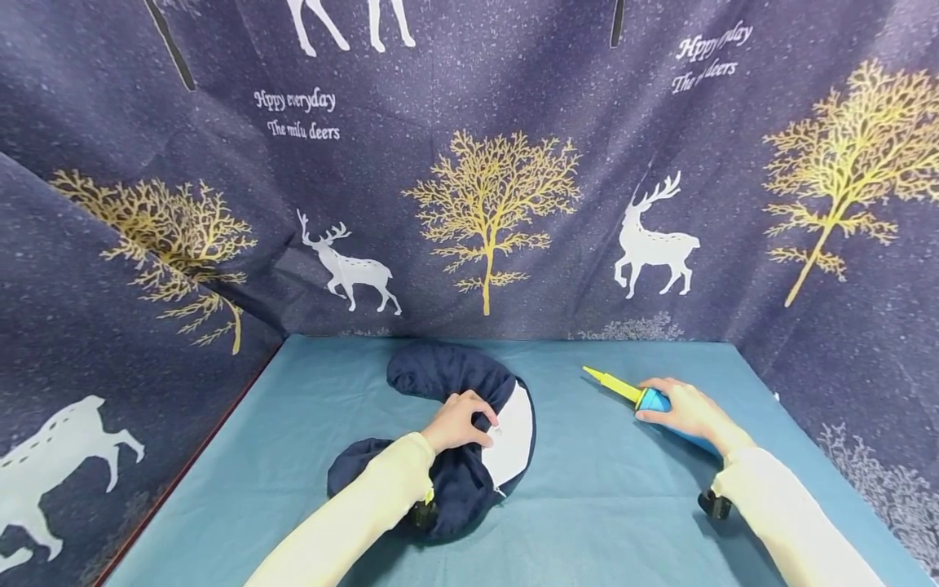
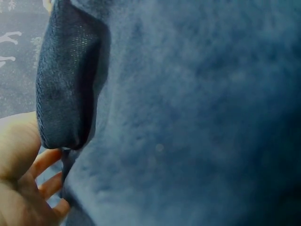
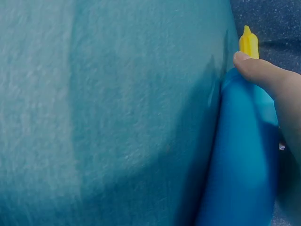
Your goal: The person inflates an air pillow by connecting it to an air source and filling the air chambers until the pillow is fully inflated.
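A navy U-shaped neck pillow (image 1: 440, 367) lies on the table, its cover parted along one side over a white inner part (image 1: 511, 436). At that opening, my left hand (image 1: 458, 420) holds the pillow's edge, thumb and forefinger curled in where navy cloth meets white. The left wrist view shows a loose navy cloth flap (image 2: 68, 84) beside the left thumb. To the right, my right hand (image 1: 682, 408) grips a blue hand pump (image 3: 242, 155) round its body. The pump's yellow nozzle (image 1: 614, 385) points away and to the left, towards the pillow's side.
A teal cloth (image 1: 587, 522) covers the table. Behind it and along both sides hangs a dark blue curtain (image 1: 543, 310) printed with trees and deer. A zipper pull (image 1: 500, 492) shows at the near end of the pillow's opening.
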